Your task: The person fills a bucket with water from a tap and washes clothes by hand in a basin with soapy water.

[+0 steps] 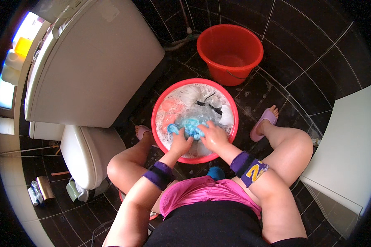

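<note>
A round red plastic basin (157, 105) of foamy water stands on the floor between my legs. Both my left hand (180, 142) and my right hand (214, 136) grip a wet blue cloth item (190, 126) at the near side of the basin. The cloth is bunched between them, partly under suds, so its shape is hard to tell. Pink cloth (170, 108) floats at the basin's left. White cloth (191, 93) with black straps (215, 109) lies at the far side, and more white fabric (227, 115) bulges at the right rim.
A red bucket (230, 74) with a wire handle stands beyond the basin. To the left are a white toilet (80, 157) and a large white appliance (95, 61). A white cabinet-like unit (343, 148) stands at the right. Dark tiles (266, 89) cover the floor.
</note>
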{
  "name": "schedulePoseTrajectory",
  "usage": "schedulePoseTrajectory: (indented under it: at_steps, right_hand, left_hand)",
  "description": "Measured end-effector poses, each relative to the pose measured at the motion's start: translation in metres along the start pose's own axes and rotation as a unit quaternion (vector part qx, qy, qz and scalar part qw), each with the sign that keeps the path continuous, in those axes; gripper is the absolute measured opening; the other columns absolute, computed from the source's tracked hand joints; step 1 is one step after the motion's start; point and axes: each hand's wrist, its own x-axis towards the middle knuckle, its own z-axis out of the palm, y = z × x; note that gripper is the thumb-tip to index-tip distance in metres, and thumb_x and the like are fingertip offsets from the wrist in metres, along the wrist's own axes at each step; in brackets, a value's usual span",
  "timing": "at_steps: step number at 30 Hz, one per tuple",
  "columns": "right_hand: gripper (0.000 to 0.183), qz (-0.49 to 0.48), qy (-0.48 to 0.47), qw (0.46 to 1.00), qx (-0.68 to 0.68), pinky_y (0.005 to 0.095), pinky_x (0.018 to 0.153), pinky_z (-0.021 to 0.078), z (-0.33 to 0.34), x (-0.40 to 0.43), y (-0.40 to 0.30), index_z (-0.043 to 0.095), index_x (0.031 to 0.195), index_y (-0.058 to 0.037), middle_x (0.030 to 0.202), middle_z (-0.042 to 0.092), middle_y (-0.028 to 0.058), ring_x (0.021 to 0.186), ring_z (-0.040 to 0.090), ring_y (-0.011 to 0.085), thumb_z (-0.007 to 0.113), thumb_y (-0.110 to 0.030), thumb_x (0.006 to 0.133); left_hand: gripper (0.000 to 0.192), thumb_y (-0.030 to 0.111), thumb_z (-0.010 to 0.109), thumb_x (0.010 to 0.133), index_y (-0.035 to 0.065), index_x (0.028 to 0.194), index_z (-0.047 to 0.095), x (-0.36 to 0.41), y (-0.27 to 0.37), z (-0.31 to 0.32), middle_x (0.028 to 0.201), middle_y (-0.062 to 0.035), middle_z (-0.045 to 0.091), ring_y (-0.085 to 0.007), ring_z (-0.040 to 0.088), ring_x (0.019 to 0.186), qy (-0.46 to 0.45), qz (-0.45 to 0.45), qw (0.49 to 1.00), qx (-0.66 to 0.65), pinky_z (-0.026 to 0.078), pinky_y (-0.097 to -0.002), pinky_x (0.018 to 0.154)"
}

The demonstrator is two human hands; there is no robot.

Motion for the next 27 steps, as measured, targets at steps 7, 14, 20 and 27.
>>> schedulePoseTrajectory:
  at_steps: [7,14,20,27]
  right_hand:
    - [0.039,0.048,-0.181,0.981,-0.043,0.0458,0.072,0.051,0.025,0.039,0.023,0.051,0.121,-0.0215,0.119,0.051,0.0174,0.086,0.062,0.0403,0.05,-0.014,0.083]
    - [0.038,-0.007,-0.132,0.991,0.028,0.042,0.081,0.0473,0.011,0.03,0.037,0.056,0.11,-0.0143,0.106,0.059,0.0168,0.096,0.059,0.0344,0.061,-0.016,0.072]
    - [0.062,0.06,-0.254,0.956,0.136,0.0396,0.087,0.0458,-0.066,0.036,0.008,0.058,0.107,-0.0037,0.11,0.06,0.0181,0.099,0.059,0.035,0.076,-0.039,0.059]
    - [0.059,0.037,-0.314,0.948,0.033,0.0397,0.081,0.0482,-0.061,0.037,-0.022,0.063,0.093,0.0028,0.098,0.065,0.0215,0.094,0.063,0.0332,0.071,-0.046,0.061]
  left_hand:
    - [0.061,0.036,0.065,0.078,0.0013,0.125,0.045,0.034,-0.004,0.009,0.113,-0.0322,0.054,-0.0461,0.055,0.102,-0.14,-0.048,0.987,0.061,0.045,-0.0453,0.089]
    - [0.056,0.031,0.074,0.066,-0.0001,0.11,0.058,0.047,-0.011,-0.019,0.099,-0.0222,0.065,-0.0344,0.062,0.095,-0.179,0.011,0.983,0.043,0.048,-0.0402,0.083]
    - [0.042,0.01,0.08,0.062,0.0059,0.093,0.052,0.01,0.023,-0.067,0.084,-0.0035,0.057,-0.0113,0.054,0.079,-0.092,-0.006,0.95,-0.3,0.046,-0.0268,0.069]
    - [0.061,0.012,0.08,0.064,0.0071,0.116,0.049,-0.01,0.071,-0.116,0.097,-0.0058,0.056,-0.0149,0.053,0.093,0.066,0.142,0.937,-0.313,0.045,-0.0294,0.081]
